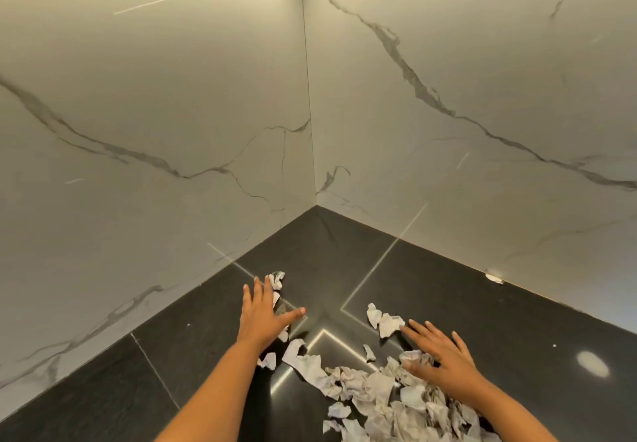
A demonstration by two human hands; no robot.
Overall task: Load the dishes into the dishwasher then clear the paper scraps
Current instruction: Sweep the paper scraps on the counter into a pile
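Looking down from the head view, both hands lie flat with fingers spread, gripping nothing. The left hand (262, 317) presses on the dark surface (482, 324) over a few small pieces. The right hand (444, 359) rests palm-down on the far end of the main heap of paper scraps (372, 390).

That heap runs in a diagonal band from just beside the left wrist down towards the lower right edge, so most of it lies under and behind the right hand, which is the nearer one. A pair of scraps (386, 321) sits just ahead of the right fingertips, and a curled piece (278, 279) touches the left fingertips. I judge the next sweep should pull these outliers inward, towards the heap between the forearms.

One stray scrap (494, 278) lies well apart, against the foot of the right marble wall (482, 131). The heap is cut off at the bottom edge, some pieces are hidden under the left palm, and no dishes or dishwasher are in view.
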